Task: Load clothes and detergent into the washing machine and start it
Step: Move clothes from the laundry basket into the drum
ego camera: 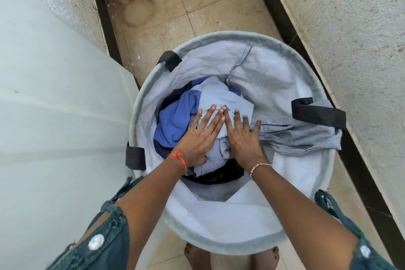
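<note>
Head view looked straight down into a round fabric laundry basket (285,45) standing on the tiled floor (157,26), and every place below is given from that basket. Inside it, near the middle, lay the clothes (221,98): a pale blue garment on top, a deeper blue one on its left, something dark beneath. Both hands rested flat on the heap, the left hand (197,138) and the right hand (242,138) side by side with index fingers touching, each grip spread wide and closed on nothing. A grey-blue garment (300,136) trailed from the heap toward the basket's right black handle (317,113), its long axis running that way. The pile looked soft, light and limp; it would likely sag, so scooping underneath with both hands seemed wiser than pinching one fold. A white surface (54,105) stood left of the basket, possibly the machine.
</note>
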Demonstrator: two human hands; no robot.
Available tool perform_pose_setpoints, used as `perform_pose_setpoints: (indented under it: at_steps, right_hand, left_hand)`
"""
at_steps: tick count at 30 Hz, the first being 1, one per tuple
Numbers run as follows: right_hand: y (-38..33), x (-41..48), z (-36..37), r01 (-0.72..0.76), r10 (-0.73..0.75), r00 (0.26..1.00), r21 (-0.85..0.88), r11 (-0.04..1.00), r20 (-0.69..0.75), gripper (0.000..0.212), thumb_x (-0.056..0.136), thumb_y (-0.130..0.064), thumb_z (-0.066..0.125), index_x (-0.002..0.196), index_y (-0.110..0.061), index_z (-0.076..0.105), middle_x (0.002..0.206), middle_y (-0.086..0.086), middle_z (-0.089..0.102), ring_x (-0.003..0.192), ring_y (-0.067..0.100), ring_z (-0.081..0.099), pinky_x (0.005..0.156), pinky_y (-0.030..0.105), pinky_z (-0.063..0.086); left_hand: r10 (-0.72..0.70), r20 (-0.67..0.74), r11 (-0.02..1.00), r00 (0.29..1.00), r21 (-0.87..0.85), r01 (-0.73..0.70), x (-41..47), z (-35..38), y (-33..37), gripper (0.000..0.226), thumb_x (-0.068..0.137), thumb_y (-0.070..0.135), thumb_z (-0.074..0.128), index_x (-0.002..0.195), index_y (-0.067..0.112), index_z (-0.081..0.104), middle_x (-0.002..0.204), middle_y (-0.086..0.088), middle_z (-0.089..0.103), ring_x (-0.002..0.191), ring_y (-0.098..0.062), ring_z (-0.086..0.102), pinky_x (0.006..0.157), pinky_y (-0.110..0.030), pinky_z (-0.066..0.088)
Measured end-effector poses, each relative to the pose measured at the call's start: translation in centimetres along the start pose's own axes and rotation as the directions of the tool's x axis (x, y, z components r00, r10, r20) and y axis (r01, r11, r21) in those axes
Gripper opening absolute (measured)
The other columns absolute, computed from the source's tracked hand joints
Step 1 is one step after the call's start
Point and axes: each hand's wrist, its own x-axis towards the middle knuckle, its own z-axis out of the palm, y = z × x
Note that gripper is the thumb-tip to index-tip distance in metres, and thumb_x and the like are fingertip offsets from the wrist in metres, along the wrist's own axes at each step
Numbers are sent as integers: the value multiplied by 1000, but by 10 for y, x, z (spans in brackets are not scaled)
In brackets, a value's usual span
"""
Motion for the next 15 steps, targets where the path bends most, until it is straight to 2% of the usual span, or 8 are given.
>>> perform_pose_setpoints:
  at_steps: [1,3,5,7,9,12,15]
  right_hand:
    - [0,-1,-1,0,0,1000,1,1000,-2,86,92,-20,49,144,-10,-18,155,21,-2,141,40,12,106,68,9]
    - [0,-3,-2,3,-3,1000,22,1000,-22,87,93,-17,48,140,-10,-24,155,22,-1,141,40,12,106,67,9]
    - [-1,-6,-4,-3,8,999,87,996,-53,95,89,-16,52,132,-15,-33,154,20,-9,142,40,4,106,66,6]
    - [-4,-8,-7,-13,31,997,245,970,-71,106,80,-22,60,133,-22,-32,153,15,-20,142,36,-9,107,65,-1]
    - [-8,-7,-15,5,33,996,418,908,-82,111,71,-29,60,136,-26,-30,152,10,-26,141,31,-19,108,63,-7]
    - [-14,1,-27,56,26,988,519,853,-151,108,74,-46,58,136,-28,-29,153,7,-27,141,25,-23,108,57,-13]
    - [-16,16,-35,111,-38,980,386,916,-193,103,78,-52,54,138,-29,-26,154,5,-23,142,26,-20,110,62,-7]
  left_hand:
    - [19,-17,1000,1000,3,-19,0,1,-1,110,69,37,64,146,-3,-3,155,-23,0,143,-39,-2,114,-53,-1]
    - [61,-78,998,995,-7,-62,-1,2,-7,116,64,54,67,145,-2,6,155,-21,12,143,-37,10,116,-53,11]
    - [65,-172,995,983,-69,-77,-3,1,-16,112,67,67,59,145,0,14,154,-18,18,143,-30,14,115,-55,11]
    - [-13,-242,989,970,-145,-23,-4,-5,-25,96,77,61,49,146,2,17,154,-18,19,143,-27,12,113,-58,4]
    - [-112,-276,980,954,-189,61,-4,-11,-35,87,78,50,46,145,3,16,153,-20,21,142,-28,11,111,-57,-3]
    - [-169,-240,972,956,-199,122,1,-13,-47,94,74,62,41,146,8,12,153,-20,19,142,-32,9,110,-60,1]
    - [-216,-105,957,971,-218,189,7,-17,-60,110,67,79,37,149,13,1,156,-18,7,143,-40,3,110,-65,4]
